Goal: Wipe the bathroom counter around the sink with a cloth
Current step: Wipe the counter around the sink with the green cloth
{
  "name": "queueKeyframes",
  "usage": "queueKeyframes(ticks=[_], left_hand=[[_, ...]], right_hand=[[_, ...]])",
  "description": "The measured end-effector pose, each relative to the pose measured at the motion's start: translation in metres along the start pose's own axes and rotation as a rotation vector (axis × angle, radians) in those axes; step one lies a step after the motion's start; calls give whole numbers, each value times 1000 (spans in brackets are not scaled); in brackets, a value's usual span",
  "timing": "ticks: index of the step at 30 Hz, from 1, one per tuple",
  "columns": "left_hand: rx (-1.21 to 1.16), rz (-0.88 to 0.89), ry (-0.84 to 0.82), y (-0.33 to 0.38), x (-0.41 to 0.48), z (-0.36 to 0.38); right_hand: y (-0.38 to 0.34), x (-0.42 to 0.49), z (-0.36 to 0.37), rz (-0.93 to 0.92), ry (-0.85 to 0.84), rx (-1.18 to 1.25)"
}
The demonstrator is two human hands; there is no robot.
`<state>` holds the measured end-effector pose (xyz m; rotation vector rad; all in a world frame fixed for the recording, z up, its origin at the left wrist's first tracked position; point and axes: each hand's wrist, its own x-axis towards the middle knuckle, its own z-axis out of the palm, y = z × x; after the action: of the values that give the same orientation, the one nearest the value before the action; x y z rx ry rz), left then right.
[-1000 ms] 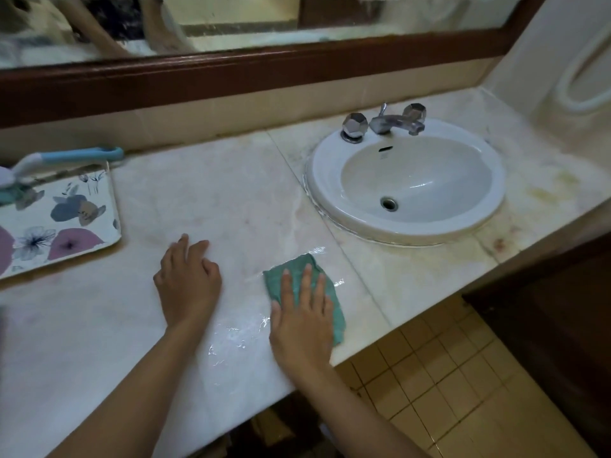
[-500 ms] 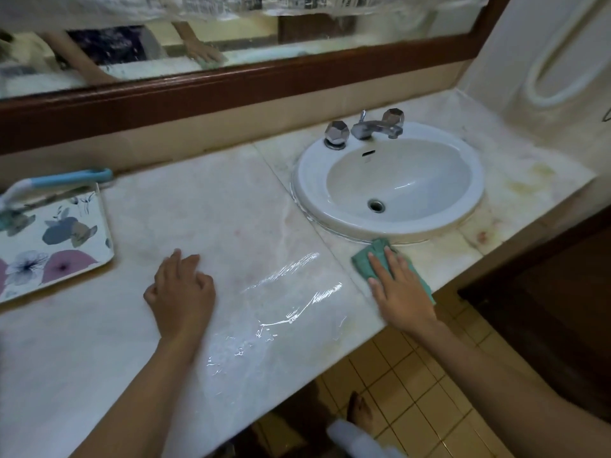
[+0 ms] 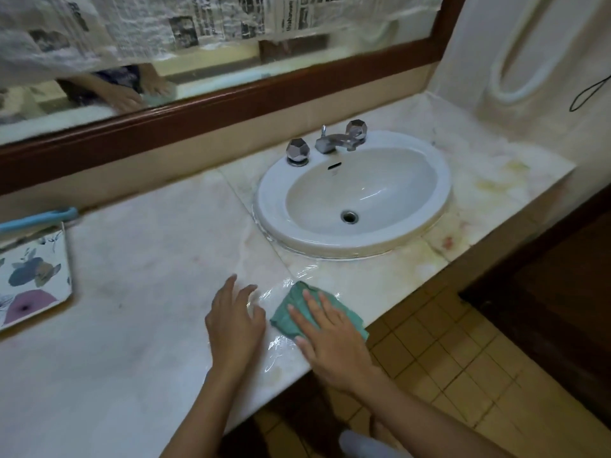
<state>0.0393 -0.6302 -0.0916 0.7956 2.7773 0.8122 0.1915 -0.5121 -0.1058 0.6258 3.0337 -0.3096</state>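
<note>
On marble counter [image 3: 148,259], wet streaks [image 3: 284,282]

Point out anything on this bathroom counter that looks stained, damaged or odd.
The marble counter has yellowish stains right of the sink and a reddish spot near its front right. Newspaper covers the upper part of the mirror, which is unusual. The wet streaks by the green cloth are just fresh wiping.

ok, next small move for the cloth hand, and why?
Probably slide the right hand and green cloth right along the front strip of the counter: wet streaks stop near the cloth, and yellowish stains show right of the sink.
</note>
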Motion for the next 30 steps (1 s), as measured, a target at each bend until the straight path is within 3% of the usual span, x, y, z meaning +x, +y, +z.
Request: queueKeyframes(ticks=[6,10,12,14,16,19,22,25,27,30], left_hand=[[183,-55,27,3,-4,18],[119,-95,23,7,0,17],[-27,-101,-34,3,6,8],[-217,-124,-60,-6,5,-7],[-245,-166,35,-22,-7,-24],[10,-287,213,-59,-36,-46],[151,-333,192,-95,-58,-57],[194,-284,149,-114,-69,-54],[198,-282,157,-115,-69,-52],[171,-286,187,-114,-68,-52]], right_hand=[[129,2,-28,160,-59,1],[107,25,-28,225,-45,17],[82,32,-22,222,-37,10],[52,39,-16,138,-49,19],[17,45,-10,53,-70,37],[-36,40,2,-129,-92,69],[-51,13,12,-451,-129,9],[-14,0,3,-656,-142,-47],[18,10,-6,-650,-162,-74],[28,50,-14,-452,-180,-72]])
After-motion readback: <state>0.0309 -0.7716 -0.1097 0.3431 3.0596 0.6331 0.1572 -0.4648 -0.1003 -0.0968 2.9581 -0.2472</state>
